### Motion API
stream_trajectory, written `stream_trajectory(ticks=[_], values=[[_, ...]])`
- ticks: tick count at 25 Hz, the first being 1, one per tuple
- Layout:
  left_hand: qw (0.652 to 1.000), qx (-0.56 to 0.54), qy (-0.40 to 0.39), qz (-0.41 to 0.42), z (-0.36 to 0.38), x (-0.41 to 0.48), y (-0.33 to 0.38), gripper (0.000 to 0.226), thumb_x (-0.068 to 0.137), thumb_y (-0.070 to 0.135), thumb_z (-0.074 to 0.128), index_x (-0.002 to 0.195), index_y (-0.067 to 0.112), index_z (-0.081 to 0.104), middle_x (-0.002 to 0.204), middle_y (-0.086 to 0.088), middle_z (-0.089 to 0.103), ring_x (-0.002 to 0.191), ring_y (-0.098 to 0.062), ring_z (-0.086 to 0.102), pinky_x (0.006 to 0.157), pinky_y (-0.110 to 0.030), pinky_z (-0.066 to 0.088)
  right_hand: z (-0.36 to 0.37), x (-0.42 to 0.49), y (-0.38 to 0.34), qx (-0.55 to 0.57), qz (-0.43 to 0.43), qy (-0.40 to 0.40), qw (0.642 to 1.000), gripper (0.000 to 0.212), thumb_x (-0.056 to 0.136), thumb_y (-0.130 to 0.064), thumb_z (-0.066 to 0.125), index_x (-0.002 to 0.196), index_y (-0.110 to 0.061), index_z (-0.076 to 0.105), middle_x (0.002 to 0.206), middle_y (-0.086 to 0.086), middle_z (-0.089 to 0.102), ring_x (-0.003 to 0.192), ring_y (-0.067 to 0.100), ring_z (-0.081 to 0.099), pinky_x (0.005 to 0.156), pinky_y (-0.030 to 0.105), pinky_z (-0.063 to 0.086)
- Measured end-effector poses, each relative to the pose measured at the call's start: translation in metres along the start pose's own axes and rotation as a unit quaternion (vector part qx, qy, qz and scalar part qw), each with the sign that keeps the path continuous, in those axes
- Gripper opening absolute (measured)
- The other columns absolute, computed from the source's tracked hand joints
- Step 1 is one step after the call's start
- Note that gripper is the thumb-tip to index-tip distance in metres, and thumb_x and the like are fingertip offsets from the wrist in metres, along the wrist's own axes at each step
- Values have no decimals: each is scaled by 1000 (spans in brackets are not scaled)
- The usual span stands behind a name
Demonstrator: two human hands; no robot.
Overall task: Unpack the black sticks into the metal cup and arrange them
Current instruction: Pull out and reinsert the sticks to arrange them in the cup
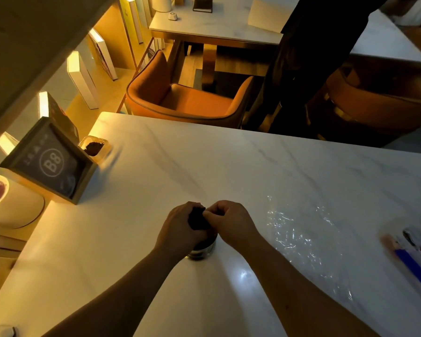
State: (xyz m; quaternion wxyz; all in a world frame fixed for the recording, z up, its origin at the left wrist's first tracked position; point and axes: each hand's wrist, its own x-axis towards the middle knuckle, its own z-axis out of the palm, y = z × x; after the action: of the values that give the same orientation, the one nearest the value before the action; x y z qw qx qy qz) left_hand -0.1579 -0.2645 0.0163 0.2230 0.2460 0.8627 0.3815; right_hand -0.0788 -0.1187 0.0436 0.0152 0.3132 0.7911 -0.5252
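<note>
A small metal cup (202, 250) stands on the white marble table (229, 166), mostly hidden under my hands. A bundle of black sticks (197, 218) rises out of it. My left hand (178, 229) wraps around the left side of the bundle. My right hand (231, 223) pinches the bundle's top from the right with closed fingers. Both hands touch each other above the cup.
Crumpled clear plastic wrap (299, 232) lies to the right of the cup. A blue and white packet (413, 249) sits at the right edge. A dark B8 sign (51, 161), a small clear box (95, 147) and a white round lamp (7, 200) stand at the left. An orange chair (185, 98) faces the far edge.
</note>
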Motion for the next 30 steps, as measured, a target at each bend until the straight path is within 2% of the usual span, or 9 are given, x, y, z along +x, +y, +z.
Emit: stream_trajectory(ticks=[2, 6, 10, 12, 17, 20, 23, 27, 30], values=[[1000, -7, -10, -12, 0, 4, 2, 78, 60, 60, 73, 130, 27, 65, 124, 9, 67, 118, -17, 59, 93, -29, 45, -3, 1, 3, 13, 2, 6, 1000, 3, 90, -28, 74, 87, -27, 72, 78, -5, 73, 77, 8, 71, 69, 25, 57], [999, 7, -40, -24, -6, 12, 11, 73, 73, 49, 82, 139, 24, 61, 137, 2, 64, 126, -19, 56, 105, -36, 45, -10, 10, -3, 26, 12, -2, 1000, 4, 89, -26, 75, 91, -23, 76, 84, -1, 77, 84, 16, 76, 80, 37, 65], [992, -52, -96, -68, -16, 7, 20, 55, 64, 56, 74, 112, 30, 69, 106, 4, 72, 97, -14, 67, 90, -48, 58, -8, 12, -12, -17, 3, -26, 1000, 9, 94, -28, 71, 98, -23, 78, 87, -5, 76, 84, 9, 72, 72, 23, 58], [993, -29, -98, -62, -21, 2, 21, 54, 61, 56, 74, 109, 34, 62, 107, 11, 65, 95, -10, 64, 82, -40, 60, -5, 7, -11, -40, -3, -27, 999, 19, 96, -32, 69, 111, -22, 74, 92, -6, 73, 84, 8, 70, 69, 20, 54], [984, 157, -78, 22, -39, 7, 25, 53, 74, 45, 74, 123, 38, 57, 114, 15, 52, 105, -9, 53, 74, -23, 44, -2, -7, -11, -75, -42, -38, 996, 39, 89, -40, 73, 125, -27, 66, 106, -9, 68, 86, 1, 65, 67, 16, 51], [975, 189, -118, 17, -46, 13, 32, 31, 83, 39, 73, 112, 34, 65, 102, 12, 59, 94, -8, 58, 66, -18, 40, -4, -10, -11, -82, -29, -44, 995, 31, 94, -28, 70, 124, -24, 67, 105, -8, 69, 87, 4, 66, 74, 18, 56], [978, 156, -139, -1, -56, 17, 36, 21, 86, 37, 74, 106, 35, 68, 102, 13, 64, 92, -5, 60, 69, -20, 46, -9, -5, -14, -98, -32, -43, 994, 23, 95, -23, 69, 117, -24, 70, 93, -17, 66, 83, 3, 65, 68, 10, 48], [960, 215, -179, -12, -64, 18, 42, 38, 85, 41, 75, 120, 31, 65, 111, 8, 66, 100, -11, 61, 76, -25, 47, -11, -2, -19, -113, -40, -82, 989, 31, 94, -23, 73, 125, -25, 68, 95, -14, 63, 77, -2, 62, 64, 10, 48], [956, 269, -114, 25, -64, 15, 61, 58, 81, 57, 73, 132, 35, 57, 122, 7, 62, 106, -13, 59, 79, -28, 48, -21, -9, -19, -106, -80, -28, 991, 39, 94, -38, 72, 131, -35, 62, 104, -14, 61, 84, -3, 60, 64, 9, 42]])
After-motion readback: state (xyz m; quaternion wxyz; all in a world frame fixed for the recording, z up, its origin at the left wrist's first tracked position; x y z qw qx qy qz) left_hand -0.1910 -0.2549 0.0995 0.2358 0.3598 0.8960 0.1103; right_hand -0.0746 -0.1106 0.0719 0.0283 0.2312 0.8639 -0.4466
